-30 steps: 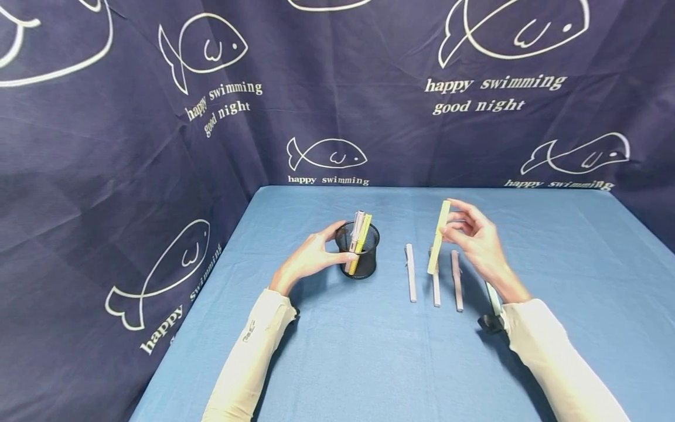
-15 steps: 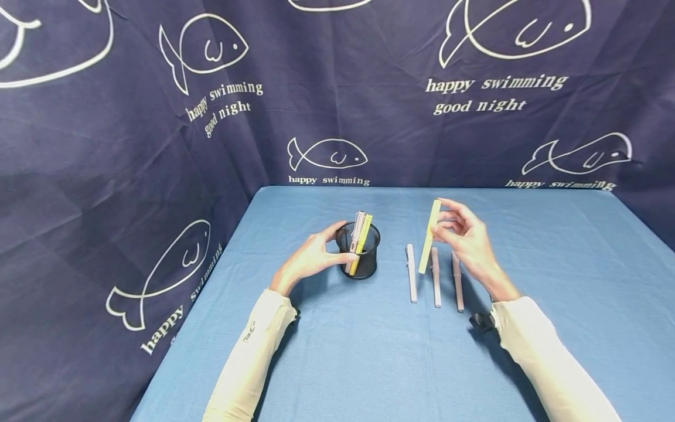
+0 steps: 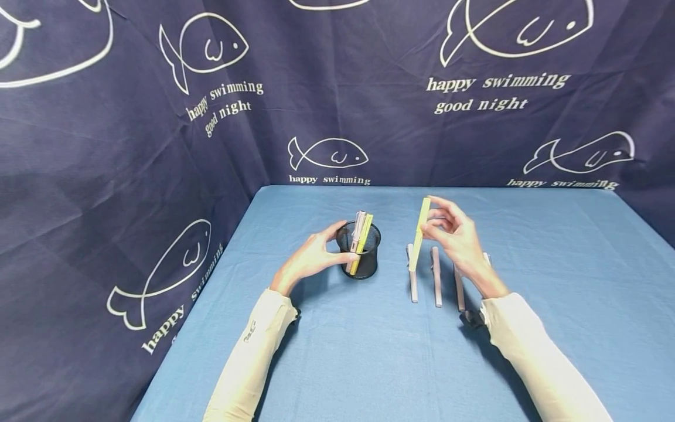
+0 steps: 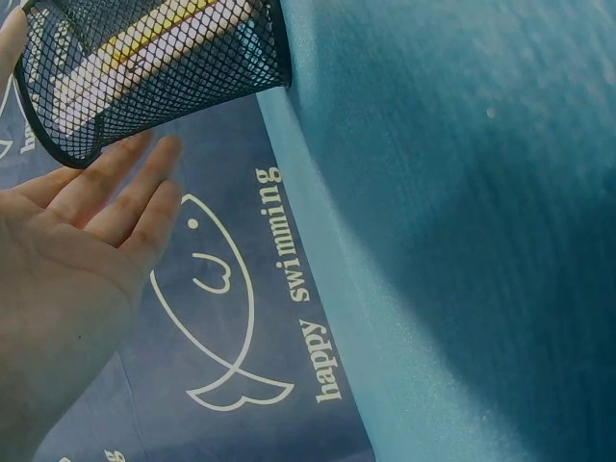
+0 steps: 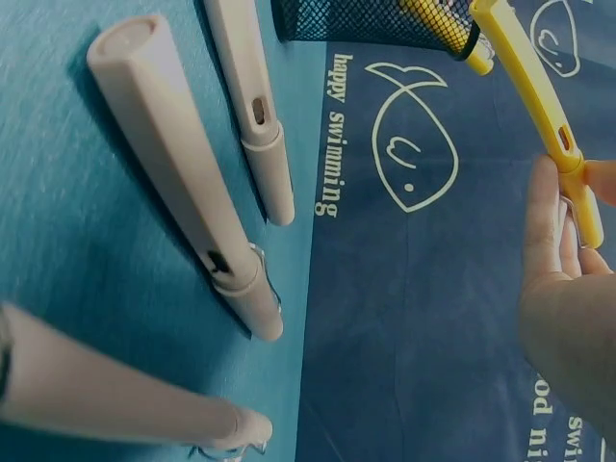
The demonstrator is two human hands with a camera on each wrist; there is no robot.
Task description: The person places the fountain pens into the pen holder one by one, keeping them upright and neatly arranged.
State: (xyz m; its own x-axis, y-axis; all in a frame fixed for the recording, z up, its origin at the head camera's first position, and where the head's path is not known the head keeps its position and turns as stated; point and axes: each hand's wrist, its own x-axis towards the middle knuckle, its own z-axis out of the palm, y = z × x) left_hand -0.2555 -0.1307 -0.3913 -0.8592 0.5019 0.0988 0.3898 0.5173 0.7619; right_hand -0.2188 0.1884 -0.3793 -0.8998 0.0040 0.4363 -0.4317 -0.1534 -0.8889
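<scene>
My left hand point(image 3: 308, 257) holds a black mesh pen holder point(image 3: 370, 266), thumb on its near side and fingers at the far left rim. Inside, a pale pink pen point(image 3: 357, 228) and a yellow pen point(image 3: 366, 230) lean upright. My right hand point(image 3: 456, 237) pinches another yellow pen point(image 5: 539, 91) by its clip end, between thumb and fingers. This pen tilts, lower end down-left, and overlaps the leftmost pale pink pen point(image 3: 413, 288) in the head view. Beside that lie two more pale pink pens, the middle pen point(image 3: 436, 278) and the right pen point(image 5: 125, 385), which my wrist partly hides.
A light-coloured end of another pen point(image 3: 487, 258) shows behind my right wrist. Blue cloth point(image 3: 369, 351) covers the table. A dark navy curtain point(image 3: 401, 129) with white fish drawings stands along the back and left edges.
My right hand has carried the yellow pen leftward, from over the middle pink pen to over the leftmost one. The left hand and the pen holder have stayed put.
</scene>
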